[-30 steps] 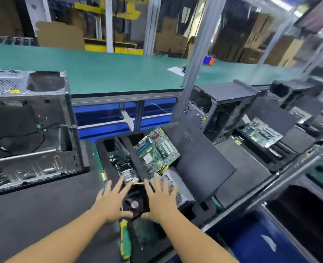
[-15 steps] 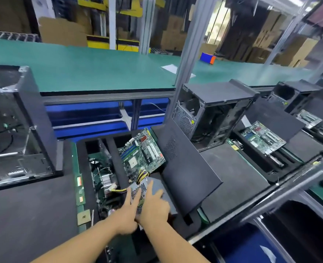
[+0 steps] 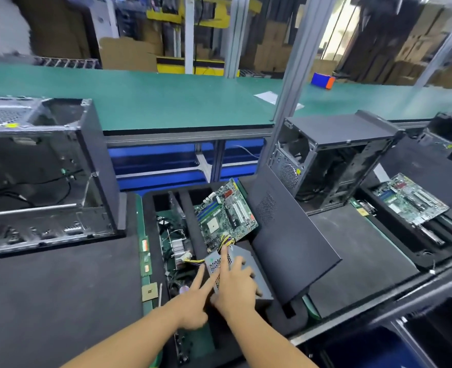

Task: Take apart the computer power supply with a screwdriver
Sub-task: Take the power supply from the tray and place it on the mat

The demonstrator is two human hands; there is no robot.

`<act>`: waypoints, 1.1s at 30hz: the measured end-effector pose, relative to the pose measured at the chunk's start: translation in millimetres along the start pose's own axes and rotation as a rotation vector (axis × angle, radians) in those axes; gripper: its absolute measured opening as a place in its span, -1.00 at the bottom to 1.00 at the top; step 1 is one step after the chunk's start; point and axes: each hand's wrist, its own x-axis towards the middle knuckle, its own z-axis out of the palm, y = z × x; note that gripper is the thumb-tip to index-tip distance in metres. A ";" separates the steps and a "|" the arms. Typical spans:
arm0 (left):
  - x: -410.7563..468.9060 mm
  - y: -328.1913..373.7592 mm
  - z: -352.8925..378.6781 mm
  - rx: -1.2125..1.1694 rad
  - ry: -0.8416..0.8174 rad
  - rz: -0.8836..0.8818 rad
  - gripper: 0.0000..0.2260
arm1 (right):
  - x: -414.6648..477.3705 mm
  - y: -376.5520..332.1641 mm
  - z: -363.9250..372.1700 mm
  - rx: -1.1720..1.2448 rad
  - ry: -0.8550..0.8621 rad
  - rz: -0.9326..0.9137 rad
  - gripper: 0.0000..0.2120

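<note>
The grey metal power supply (image 3: 256,281) with a perforated end lies in a slot of the black foam tray (image 3: 296,317), its yellow and black cables (image 3: 226,240) running up to the left. My right hand (image 3: 236,285) rests on top of it with fingers straight, the index finger stretched along the perforated face. My left hand (image 3: 195,301) is beside it on the left, two fingers extended and touching the box's lower left edge. No screwdriver is in view.
A green motherboard (image 3: 226,213) leans in the tray behind the power supply. A heatsink and cables (image 3: 178,251) fill the left slot. A black side panel (image 3: 291,245) leans on the right. Open computer cases stand at left (image 3: 41,176) and right (image 3: 333,160).
Both hands moved from the fan at the tray's front onto the power supply. My head turned, and the green-handled screwdriver that lay below my left hand is out of view.
</note>
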 end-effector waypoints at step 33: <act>-198.8 -253.5 -73.3 -1.719 0.696 -0.047 -0.28 | -24.3 -245.7 -95.7 1.592 -0.849 -0.378 -0.51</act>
